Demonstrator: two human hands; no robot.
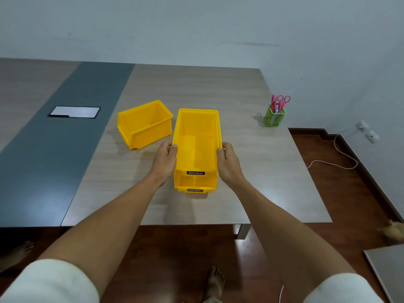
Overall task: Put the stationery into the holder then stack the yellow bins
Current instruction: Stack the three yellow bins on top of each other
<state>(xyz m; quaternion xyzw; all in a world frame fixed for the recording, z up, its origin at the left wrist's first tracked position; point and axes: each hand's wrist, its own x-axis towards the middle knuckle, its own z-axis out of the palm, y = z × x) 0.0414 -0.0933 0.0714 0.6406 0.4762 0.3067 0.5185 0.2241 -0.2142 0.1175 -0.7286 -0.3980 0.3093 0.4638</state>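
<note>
Two yellow bins are stacked in the middle of the table, the top yellow bin (197,136) sitting on the lower yellow bin (194,186), both with black labels facing me. My left hand (166,158) grips the top bin's left rim and my right hand (228,162) grips its right rim. A third yellow bin (145,124) stands apart to the left, turned at an angle. The green mesh holder (275,117) stands at the right of the table with pink scissors (283,99) and pens upright inside it.
A wood-grain table (251,171) with a grey strip (54,149) carries a flat panel (74,111) on the left. The table's front edge and a leg are close to me. A cord lies on the brown floor at right.
</note>
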